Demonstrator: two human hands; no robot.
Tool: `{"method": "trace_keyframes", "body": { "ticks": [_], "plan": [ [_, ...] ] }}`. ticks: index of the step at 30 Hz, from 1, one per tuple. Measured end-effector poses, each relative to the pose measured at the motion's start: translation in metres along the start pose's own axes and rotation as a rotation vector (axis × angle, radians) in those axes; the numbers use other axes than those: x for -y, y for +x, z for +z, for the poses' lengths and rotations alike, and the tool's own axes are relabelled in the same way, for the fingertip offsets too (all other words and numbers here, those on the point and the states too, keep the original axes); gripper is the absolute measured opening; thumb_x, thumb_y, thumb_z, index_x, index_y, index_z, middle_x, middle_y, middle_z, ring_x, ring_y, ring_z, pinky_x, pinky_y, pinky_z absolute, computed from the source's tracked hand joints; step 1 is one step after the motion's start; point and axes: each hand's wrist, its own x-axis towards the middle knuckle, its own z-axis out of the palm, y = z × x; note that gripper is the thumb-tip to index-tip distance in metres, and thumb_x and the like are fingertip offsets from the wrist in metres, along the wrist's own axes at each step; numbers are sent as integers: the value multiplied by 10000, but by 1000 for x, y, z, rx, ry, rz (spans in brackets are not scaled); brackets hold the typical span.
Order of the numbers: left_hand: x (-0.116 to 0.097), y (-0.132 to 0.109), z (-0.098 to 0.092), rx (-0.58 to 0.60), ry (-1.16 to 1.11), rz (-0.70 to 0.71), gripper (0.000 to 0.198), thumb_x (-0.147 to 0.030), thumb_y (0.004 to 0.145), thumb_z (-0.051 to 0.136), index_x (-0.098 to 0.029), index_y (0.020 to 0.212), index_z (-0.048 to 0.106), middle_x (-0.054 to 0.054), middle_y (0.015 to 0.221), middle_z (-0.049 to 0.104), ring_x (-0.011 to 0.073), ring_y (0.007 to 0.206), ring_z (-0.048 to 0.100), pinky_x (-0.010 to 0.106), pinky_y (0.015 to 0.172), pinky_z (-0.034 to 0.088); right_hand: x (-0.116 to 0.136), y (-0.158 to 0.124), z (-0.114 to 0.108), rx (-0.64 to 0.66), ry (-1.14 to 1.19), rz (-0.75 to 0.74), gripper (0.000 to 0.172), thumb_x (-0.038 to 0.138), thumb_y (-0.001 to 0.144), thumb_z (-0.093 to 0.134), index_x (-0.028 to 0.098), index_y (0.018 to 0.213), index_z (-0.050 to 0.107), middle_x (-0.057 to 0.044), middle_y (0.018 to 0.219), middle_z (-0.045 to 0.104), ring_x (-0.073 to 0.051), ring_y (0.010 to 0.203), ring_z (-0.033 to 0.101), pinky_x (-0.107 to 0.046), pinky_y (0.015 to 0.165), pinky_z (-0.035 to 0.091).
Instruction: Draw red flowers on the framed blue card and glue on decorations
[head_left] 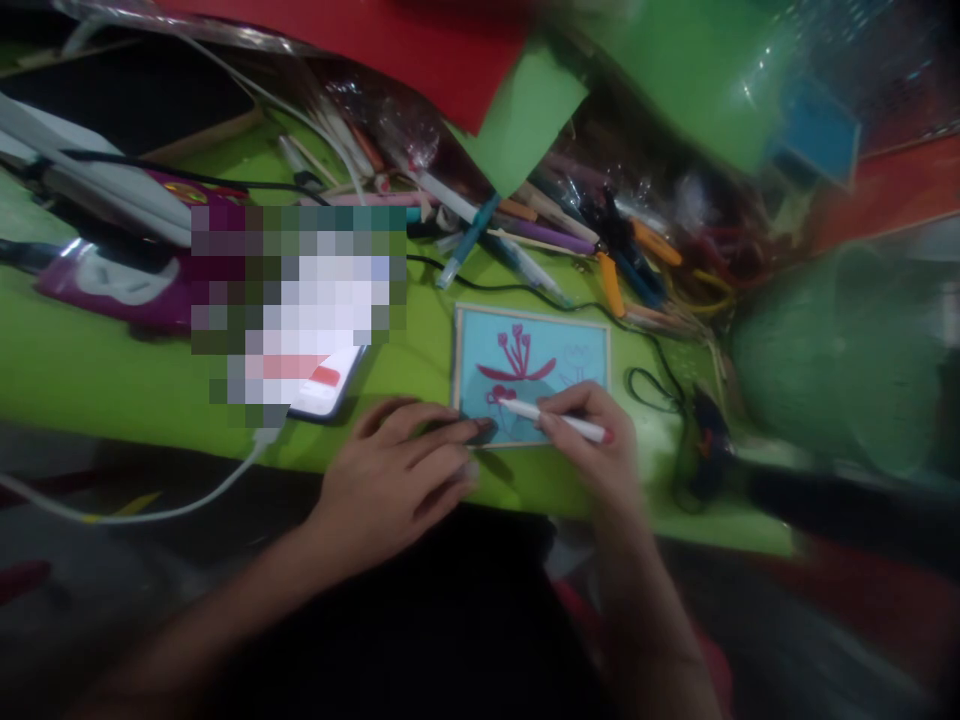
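A light blue framed panel (480, 345) lies flat on the green table, bearing dark red flowers on stems with curved leaves and some thin pencil-like outlines at its right. My right hand (596, 435) is closed round a white marker (574, 424) with a red end; its tip meets a dark red patch below the leaves. My left hand (409, 455) rests at the panel's lower left corner, fingers stretched out and fingertips on or beside its edge. Nothing shows in that hand.
A plugged-in phone (330, 385), partly pixelated, lies left of the panel, near a purple power strip (112, 285). Pens, scissors and plastic wrap crowd the back of the table (405, 360). A green container (821, 360) and a glue gun (709, 445) are at right.
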Motion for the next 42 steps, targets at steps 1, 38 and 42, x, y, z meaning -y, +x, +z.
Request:
{"method": "trace_keyframes", "body": {
  "ticks": [1, 38, 42],
  "plan": [
    [0, 0, 0, 1, 2, 1, 57, -266, 997, 621, -256, 1024, 670, -41, 1235, 796, 269, 1117, 692, 482, 973, 454, -1, 0, 0, 4, 0, 3, 115, 330, 837, 797, 239, 852, 730, 10, 754, 720, -130, 619, 579, -240, 534, 429],
    [1, -1, 0, 1, -4, 2, 76, -271, 1008, 611, -249, 1047, 672, -40, 1237, 794, 264, 1123, 684, 475, 996, 441, 0, 0, 1, 20, -12, -17, 89, 312, 845, 801, 243, 859, 746, 19, 742, 708, -120, 618, 573, -228, 535, 417],
    [0, -1, 1, -2, -16, -6, 65, -270, 1006, 616, -247, 1024, 674, -38, 1231, 796, 264, 1131, 679, 472, 995, 445, 1, 0, 1, -4, -17, -13, 80, 301, 838, 800, 245, 852, 744, 27, 716, 696, -117, 598, 558, -226, 524, 406]
  ]
}}
